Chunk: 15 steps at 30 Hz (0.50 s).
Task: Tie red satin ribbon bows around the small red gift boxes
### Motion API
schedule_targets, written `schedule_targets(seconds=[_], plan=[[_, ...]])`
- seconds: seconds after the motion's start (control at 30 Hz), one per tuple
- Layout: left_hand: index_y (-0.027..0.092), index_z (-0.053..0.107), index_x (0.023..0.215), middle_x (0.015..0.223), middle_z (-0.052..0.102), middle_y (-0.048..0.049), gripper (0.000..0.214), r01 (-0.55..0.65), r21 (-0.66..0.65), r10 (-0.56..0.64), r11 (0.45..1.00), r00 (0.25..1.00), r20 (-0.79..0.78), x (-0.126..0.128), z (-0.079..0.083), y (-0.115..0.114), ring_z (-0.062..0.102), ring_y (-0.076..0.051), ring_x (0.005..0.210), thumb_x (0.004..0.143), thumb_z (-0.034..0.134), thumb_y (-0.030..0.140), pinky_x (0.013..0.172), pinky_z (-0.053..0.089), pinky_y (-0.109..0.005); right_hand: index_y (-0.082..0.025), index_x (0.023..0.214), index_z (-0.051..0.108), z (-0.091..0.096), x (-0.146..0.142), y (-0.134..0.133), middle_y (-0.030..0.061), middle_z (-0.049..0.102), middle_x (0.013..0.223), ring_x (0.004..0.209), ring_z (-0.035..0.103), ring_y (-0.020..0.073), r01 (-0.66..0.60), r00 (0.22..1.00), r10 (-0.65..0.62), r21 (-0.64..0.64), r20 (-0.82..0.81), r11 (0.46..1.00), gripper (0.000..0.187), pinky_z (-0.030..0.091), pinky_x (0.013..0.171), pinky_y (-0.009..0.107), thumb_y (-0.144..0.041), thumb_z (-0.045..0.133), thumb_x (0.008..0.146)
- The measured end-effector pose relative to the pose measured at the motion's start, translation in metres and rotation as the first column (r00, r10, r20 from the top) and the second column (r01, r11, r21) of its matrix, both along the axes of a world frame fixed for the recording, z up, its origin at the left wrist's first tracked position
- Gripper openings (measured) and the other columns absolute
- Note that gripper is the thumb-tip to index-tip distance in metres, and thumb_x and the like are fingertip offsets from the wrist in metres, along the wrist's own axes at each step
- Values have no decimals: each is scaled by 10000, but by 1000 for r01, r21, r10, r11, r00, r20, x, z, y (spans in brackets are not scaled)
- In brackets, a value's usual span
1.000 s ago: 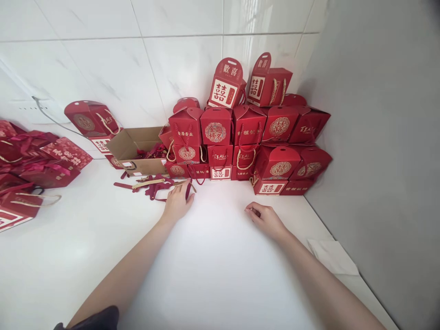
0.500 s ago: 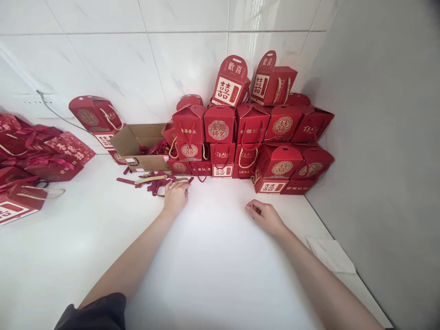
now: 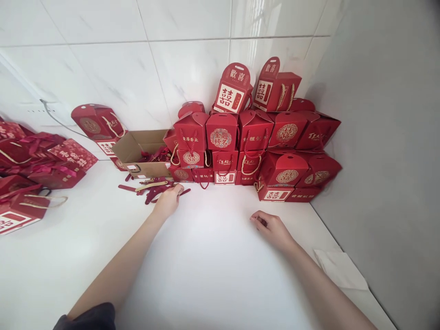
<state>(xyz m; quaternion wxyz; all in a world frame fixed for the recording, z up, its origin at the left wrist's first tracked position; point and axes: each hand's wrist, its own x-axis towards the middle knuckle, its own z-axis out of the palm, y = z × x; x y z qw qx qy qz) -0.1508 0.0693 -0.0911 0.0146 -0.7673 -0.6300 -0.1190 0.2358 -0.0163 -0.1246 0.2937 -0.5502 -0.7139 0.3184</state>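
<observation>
My left hand (image 3: 167,201) rests at the front of a loose heap of dark red strips (image 3: 153,193) with a gold strip (image 3: 151,186) lying on it. One red strip (image 3: 184,192) pokes out from under its fingers, apparently pinched. My right hand (image 3: 271,228) lies farther right on the white counter (image 3: 213,275), fingers loosely curled, with nothing visible in them. It stands a little in front of a stacked wall of red gift boxes (image 3: 223,137) printed with gold and white double-happiness designs and fitted with rope handles.
An open cardboard carton (image 3: 137,153) holding red strips stands left of the stack. Red gift bags (image 3: 22,206) with ribbons lie at the far left. A white paper sheet (image 3: 340,270) lies at the right, by a grey wall (image 3: 378,137). White tiles rise behind.
My left hand has slid left along the heap, the red strip moving with it. The view has shifted slightly, and my right hand stays about the same.
</observation>
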Motion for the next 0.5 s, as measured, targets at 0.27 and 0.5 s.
schedule_targets(seconds=[0.27, 0.5], plan=[[198, 680, 995, 1037, 680, -130, 353, 32, -41, -38, 999, 989, -143, -24, 16, 20, 607, -286, 1078, 821, 394, 84, 969, 445, -417, -221, 886, 620, -1, -4, -3, 7, 662, 746, 645, 590, 169, -21, 999, 20, 31, 47, 999, 264, 436, 605, 267, -376, 416, 950], [212, 602, 1236, 1159, 629, -103, 562, 64, -112, -79, 992, 988, -136, -31, 36, 11, 589, -284, 1114, 683, 557, 126, 938, 486, -384, -187, 1002, 610, 61, 8, 9, 85, 675, 972, 912, 611, 233, 95, 969, -203, 550, 139, 830, 150, 474, 842, 374, -248, 493, 929]])
